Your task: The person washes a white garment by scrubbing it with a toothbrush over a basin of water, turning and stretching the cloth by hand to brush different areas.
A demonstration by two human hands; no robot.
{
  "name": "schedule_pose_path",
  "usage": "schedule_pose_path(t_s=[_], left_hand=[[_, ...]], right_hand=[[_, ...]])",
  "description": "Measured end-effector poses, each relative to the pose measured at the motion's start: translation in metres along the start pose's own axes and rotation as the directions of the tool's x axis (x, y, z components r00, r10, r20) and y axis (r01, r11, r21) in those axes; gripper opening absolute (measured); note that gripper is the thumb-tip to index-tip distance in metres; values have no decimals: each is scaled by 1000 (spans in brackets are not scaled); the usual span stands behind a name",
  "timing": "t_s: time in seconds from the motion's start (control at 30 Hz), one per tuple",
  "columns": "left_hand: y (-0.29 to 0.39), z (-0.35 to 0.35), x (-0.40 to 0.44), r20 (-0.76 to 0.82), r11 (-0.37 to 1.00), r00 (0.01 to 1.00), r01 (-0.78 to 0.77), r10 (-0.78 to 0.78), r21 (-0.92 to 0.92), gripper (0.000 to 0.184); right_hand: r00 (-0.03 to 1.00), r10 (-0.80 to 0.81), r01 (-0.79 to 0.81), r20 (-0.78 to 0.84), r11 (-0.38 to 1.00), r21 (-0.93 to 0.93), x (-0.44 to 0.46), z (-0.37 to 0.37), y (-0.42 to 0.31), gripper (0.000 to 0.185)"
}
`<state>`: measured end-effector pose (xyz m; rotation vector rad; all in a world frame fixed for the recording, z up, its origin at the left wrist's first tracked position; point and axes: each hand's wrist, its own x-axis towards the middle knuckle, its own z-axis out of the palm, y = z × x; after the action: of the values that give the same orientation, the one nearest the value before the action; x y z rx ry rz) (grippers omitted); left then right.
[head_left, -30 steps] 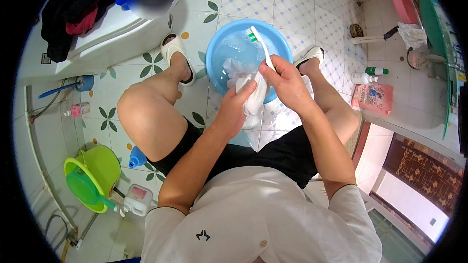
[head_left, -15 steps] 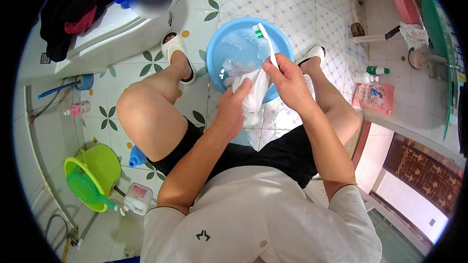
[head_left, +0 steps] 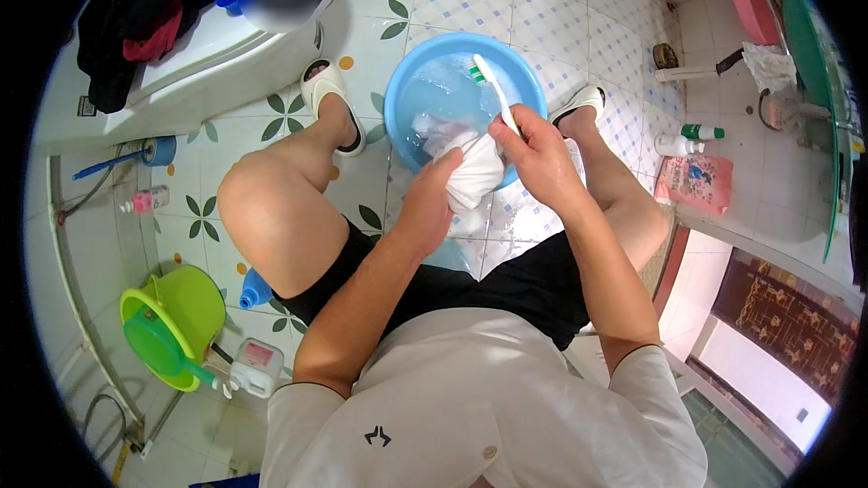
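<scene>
A blue basin (head_left: 395, 108) of soapy water stands on the tiles between my feet. My left hand (head_left: 429, 203) is closed on a wet white cloth (head_left: 476, 172), bunched over the basin's near rim, with part of it trailing into the water. In my right hand (head_left: 540, 155) is a white brush (head_left: 494, 83) with green and white bristles, shaped like a toothbrush. Its handle is gripped between thumb and fingers, and its head points away from me above the water. The right hand's fingers are beside the cloth; whether they touch it I cannot tell.
At left stand a lime-green bucket (head_left: 210, 294) with a green ladle (head_left: 152, 343), a white jug (head_left: 257, 368) and a blue bottle (head_left: 256, 290). Dark clothes (head_left: 108, 32) lie over the white tub (head_left: 203, 81). Bottles (head_left: 678, 145) and a pink bag (head_left: 701, 183) are at right.
The white cloth has become more bunched and spread to the right between my hands. The brush head has dropped slightly toward the water. Both hands keep their hold.
</scene>
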<state>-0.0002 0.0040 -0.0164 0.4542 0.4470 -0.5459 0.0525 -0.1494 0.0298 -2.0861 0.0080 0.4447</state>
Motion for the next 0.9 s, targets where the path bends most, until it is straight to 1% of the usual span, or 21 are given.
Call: schedule_pose_path(t_s=[0.07,0.1,0.17,0.27,0.37,0.5,0.57,0.67,0.9], left_hand=[[0,-2,0,-23,994,997,-69,72,88,48],[0,-1,0,-23,994,997,-69,71,88,48],[0,1,-2,-13,995,995,-100,100,-14,40],[-1,0,-1,-2,994,995,-100,100,-51,41],[1,5,-3,-8,993,995,-98,98,-68,40],[3,9,-6,0,993,994,-105,105,-53,40],[4,8,-6,23,992,993,-120,119,27,39],[5,8,-5,-6,988,988,-155,156,8,39],[2,9,-5,0,979,979,-205,205,12,36]], right_hand=[[999,-35,35,-1,997,65,0,4,3,18],[999,-34,34,-2,997,65,0,5,2,18],[999,-22,20,26,997,76,-1,8,0,17],[999,-18,16,30,997,78,0,12,1,22],[1000,-18,17,14,997,75,1,17,0,21],[1000,-21,21,1,996,92,1,20,-1,21],[998,51,-44,-33,983,176,-2,19,-9,18],[998,38,-27,-47,977,213,-5,18,-9,15],[998,55,-42,-33,952,304,-8,20,-8,14]])
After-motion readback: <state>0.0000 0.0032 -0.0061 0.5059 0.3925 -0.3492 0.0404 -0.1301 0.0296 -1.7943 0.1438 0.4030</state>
